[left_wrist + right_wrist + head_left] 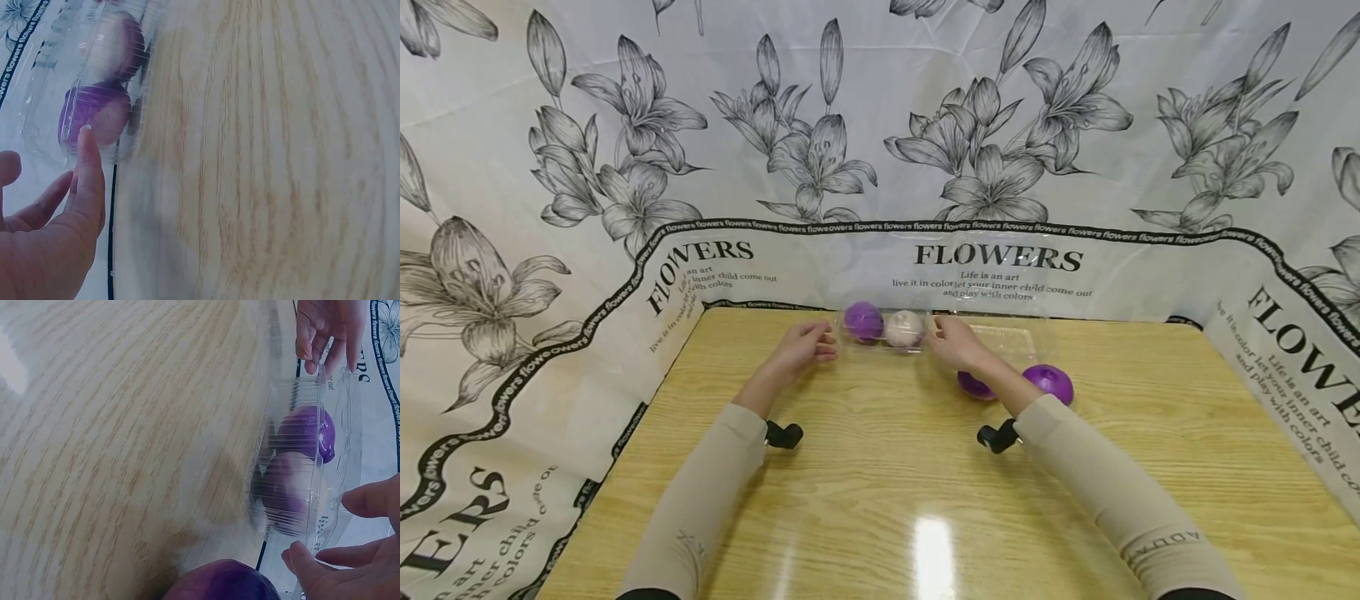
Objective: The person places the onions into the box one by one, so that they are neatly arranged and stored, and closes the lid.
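Fingers [90,178] first: on the left hand [808,344], loosely extended, thumb well apart from index, gripping nothing, close against one end of a clear box [297,394]. On the right hand [955,343], spread with the thumb about the rim at the opposite end; cannot tell whether pinching or merely touching. Place the box between the two hands, toward the far edge of the worktop [865,467], just before the printed cloth [820,267]. Count two round pieces inside, side by side: a purple globe [863,322] nearer the left hand, a pale globe [904,329] nearer the right. Judge the filling of this box probably done, with attention now on its rim and cover. Cannot confirm a seated or fastened cover; plastic too transparent. Note a second clear tray [1011,342] beyond the right hand, contents not made out. Note also two purple pieces outside on the worktop: one in plain sight [1051,382], one partly hidden [974,386] by the right forearm [1009,387]. Judge both as likely still to be dealt with; cannot tell whether meant for that tray.
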Demonstrator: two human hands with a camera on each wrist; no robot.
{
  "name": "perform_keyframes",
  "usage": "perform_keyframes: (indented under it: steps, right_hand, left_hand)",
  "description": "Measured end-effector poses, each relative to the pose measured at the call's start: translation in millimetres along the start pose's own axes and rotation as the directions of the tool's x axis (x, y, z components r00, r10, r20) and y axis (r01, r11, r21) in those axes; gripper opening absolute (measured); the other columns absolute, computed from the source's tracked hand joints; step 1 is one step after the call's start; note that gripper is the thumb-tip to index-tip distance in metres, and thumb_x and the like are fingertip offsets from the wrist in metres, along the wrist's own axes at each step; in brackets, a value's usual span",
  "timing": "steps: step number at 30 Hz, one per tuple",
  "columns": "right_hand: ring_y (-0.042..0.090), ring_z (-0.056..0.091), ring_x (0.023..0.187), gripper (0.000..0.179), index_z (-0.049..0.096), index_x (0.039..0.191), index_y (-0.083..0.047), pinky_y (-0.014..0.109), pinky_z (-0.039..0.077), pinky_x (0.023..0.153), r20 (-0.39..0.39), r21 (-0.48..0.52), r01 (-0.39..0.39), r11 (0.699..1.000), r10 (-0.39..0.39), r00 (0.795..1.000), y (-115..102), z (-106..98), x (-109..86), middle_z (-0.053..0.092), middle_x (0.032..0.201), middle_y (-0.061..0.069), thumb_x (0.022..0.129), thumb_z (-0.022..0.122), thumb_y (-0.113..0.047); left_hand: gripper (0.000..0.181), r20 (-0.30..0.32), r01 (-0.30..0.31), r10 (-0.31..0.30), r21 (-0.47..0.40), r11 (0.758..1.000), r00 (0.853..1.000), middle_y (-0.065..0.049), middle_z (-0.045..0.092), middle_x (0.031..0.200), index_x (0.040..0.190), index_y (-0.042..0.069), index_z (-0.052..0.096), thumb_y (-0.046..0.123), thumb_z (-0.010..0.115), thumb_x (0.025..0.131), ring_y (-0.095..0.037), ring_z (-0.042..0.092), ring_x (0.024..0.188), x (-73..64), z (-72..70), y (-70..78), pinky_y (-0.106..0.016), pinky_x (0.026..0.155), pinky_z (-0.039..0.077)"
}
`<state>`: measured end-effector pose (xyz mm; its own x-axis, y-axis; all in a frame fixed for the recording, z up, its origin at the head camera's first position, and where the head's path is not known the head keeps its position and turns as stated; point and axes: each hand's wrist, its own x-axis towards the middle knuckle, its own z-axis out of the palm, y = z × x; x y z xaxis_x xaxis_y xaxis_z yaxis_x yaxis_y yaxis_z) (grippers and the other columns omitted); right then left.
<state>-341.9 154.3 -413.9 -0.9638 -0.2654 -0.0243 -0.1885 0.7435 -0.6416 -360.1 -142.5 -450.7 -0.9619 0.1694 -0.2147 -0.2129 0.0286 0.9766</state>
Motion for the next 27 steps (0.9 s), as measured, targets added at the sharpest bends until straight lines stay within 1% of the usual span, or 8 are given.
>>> perform_keyframes:
  steps: [3,8,11,14,17,19,22,27]
  right_hand:
    - [0.050,0.051,0.132,0.054,0.039,0.144,0.019,0.055,0.041,0.117,-0.007,-0.023,0.019,1.000,-0.019,1.000,1.3,0.7,-0.2,0.043,0.146,0.040,0.104,0.050,-0.017]
    - [0.051,0.053,0.127,0.045,0.051,0.129,0.020,0.057,0.045,0.113,-0.025,-0.057,0.042,0.997,-0.044,0.999,1.7,1.8,-0.9,0.053,0.135,0.040,0.103,0.052,-0.016]
    - [0.052,0.051,0.130,0.048,0.048,0.133,0.020,0.057,0.043,0.114,-0.016,-0.050,0.029,0.998,-0.030,0.999,2.3,3.3,-0.5,0.054,0.135,0.039,0.102,0.053,-0.016]
    - [0.051,0.048,0.134,0.055,0.040,0.142,0.020,0.056,0.040,0.117,0.011,-0.024,0.004,1.000,-0.004,1.000,3.5,4.7,0.1,0.052,0.139,0.038,0.102,0.053,-0.016]
    - [0.049,0.049,0.133,0.058,0.036,0.145,0.019,0.055,0.041,0.117,0.025,-0.003,-0.018,1.000,0.018,1.000,5.1,6.0,0.5,0.053,0.139,0.037,0.102,0.053,-0.016]
    - [0.048,0.053,0.130,0.057,0.036,0.146,0.019,0.053,0.045,0.114,0.024,0.007,-0.022,1.000,0.022,0.999,5.8,6.8,0.8,0.056,0.137,0.035,0.102,0.053,-0.015]
    - [0.043,0.062,0.119,0.056,0.038,0.145,0.019,0.051,0.051,0.108,0.015,0.016,-0.016,1.000,0.016,1.000,6.2,7.7,1.1,0.065,0.126,0.032,0.101,0.053,-0.013]
    - [0.036,0.071,0.100,0.056,0.034,0.147,0.020,0.051,0.052,0.107,0.033,0.071,-0.019,0.997,0.016,0.999,5.8,8.1,1.2,0.073,0.109,0.027,0.100,0.051,-0.007]
  left_hand:
    - [0.049,0.005,-0.014,0.014,0.015,1.000,1.000,-0.027,0.052,0.130,0.145,-0.012,0.043,0.024,0.043,0.112,-0.035,0.064,0.110,-0.2,0.9,-2.2,-0.032,0.096,0.060]
    - [0.048,0.018,-0.014,0.013,0.033,0.999,1.000,-0.025,0.053,0.129,0.146,-0.011,0.043,0.021,0.047,0.110,-0.037,0.062,0.116,0.0,0.2,-5.1,-0.032,0.097,0.060]
    - [0.049,0.027,-0.010,0.009,0.039,0.999,1.000,-0.028,0.053,0.132,0.147,-0.012,0.041,0.020,0.048,0.110,-0.037,0.063,0.114,-0.6,0.0,-6.0,-0.031,0.094,0.061]
    - [0.049,0.037,-0.008,0.007,0.038,0.999,0.999,-0.030,0.051,0.136,0.148,-0.012,0.040,0.018,0.048,0.110,-0.035,0.064,0.111,-1.2,0.5,-6.7,-0.029,0.091,0.062]
    - [0.047,0.040,-0.005,0.003,0.026,1.000,0.999,-0.030,0.051,0.135,0.147,-0.012,0.041,0.014,0.048,0.109,-0.033,0.064,0.108,-0.8,1.7,-7.9,-0.028,0.088,0.062]
    - [0.046,0.041,-0.009,0.008,0.018,1.000,0.999,-0.030,0.052,0.133,0.147,-0.013,0.041,0.012,0.048,0.109,-0.033,0.065,0.106,-0.6,2.6,-8.6,-0.028,0.087,0.062]
    - [0.045,0.034,-0.012,0.012,0.008,1.000,0.999,-0.028,0.055,0.127,0.147,-0.013,0.041,0.009,0.048,0.108,-0.031,0.065,0.103,-1.2,4.0,-8.9,-0.028,0.086,0.063]
    - [0.045,0.032,-0.013,0.013,0.015,1.000,0.999,-0.022,0.059,0.117,0.148,-0.013,0.039,0.008,0.045,0.109,-0.026,0.066,0.095,-2.5,5.9,-8.3,-0.029,0.085,0.063]
